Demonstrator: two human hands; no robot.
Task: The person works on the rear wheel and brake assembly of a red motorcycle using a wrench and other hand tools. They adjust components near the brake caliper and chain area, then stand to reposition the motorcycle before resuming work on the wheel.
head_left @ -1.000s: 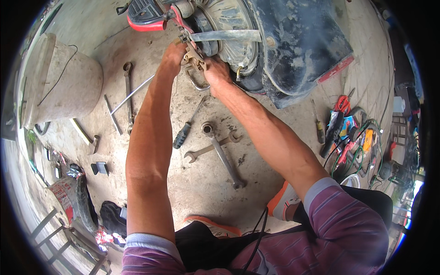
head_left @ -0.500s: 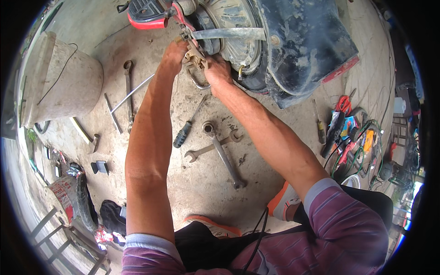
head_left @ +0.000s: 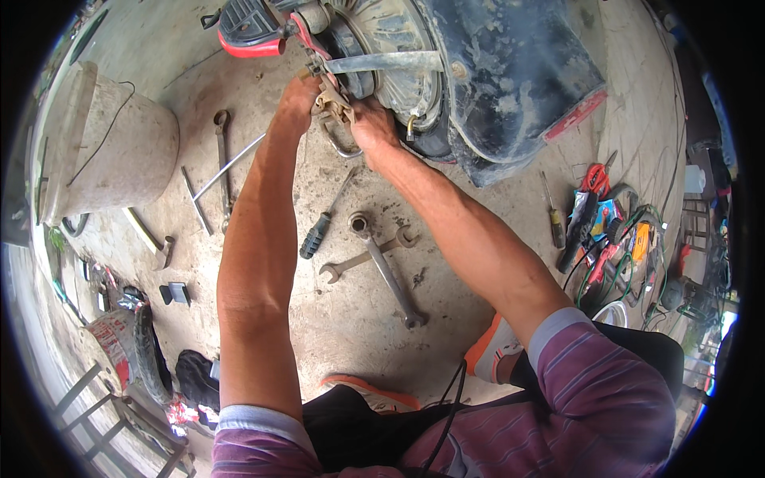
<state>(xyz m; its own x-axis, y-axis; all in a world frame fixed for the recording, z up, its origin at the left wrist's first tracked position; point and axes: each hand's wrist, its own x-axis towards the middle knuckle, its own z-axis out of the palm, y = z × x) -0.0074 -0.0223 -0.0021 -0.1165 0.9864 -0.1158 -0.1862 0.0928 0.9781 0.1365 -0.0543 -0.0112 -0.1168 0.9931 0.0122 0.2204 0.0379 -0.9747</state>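
At the top, a dusty wheel (head_left: 398, 76) of a vehicle stands beside a scuffed black mudguard (head_left: 510, 80). A flat metal strut (head_left: 386, 62) crosses the wheel, and a brass valve stem (head_left: 410, 127) sticks out near its rim. My left hand (head_left: 300, 99) is closed at the left side of a brown, dirt-caked metal bracket (head_left: 331, 103). On the bracket's other side, between it and the wheel, is my right hand (head_left: 373, 131), its fingers mostly hidden. Below the bracket hangs a curved metal loop (head_left: 341, 143).
A combination wrench (head_left: 386, 275) crosses an open-ended wrench (head_left: 351, 267) on the concrete, near a screwdriver (head_left: 316, 235). Left lie a ring wrench (head_left: 224, 159), a T-handle tool (head_left: 231, 167), a hammer (head_left: 151, 237) and a large bucket (head_left: 127, 147). Tools and cables (head_left: 617, 239) are heaped right.
The wheel, strut and mudguard have shifted a little to the left. My hands have moved slightly left with the brown bracket, keeping their places around it.
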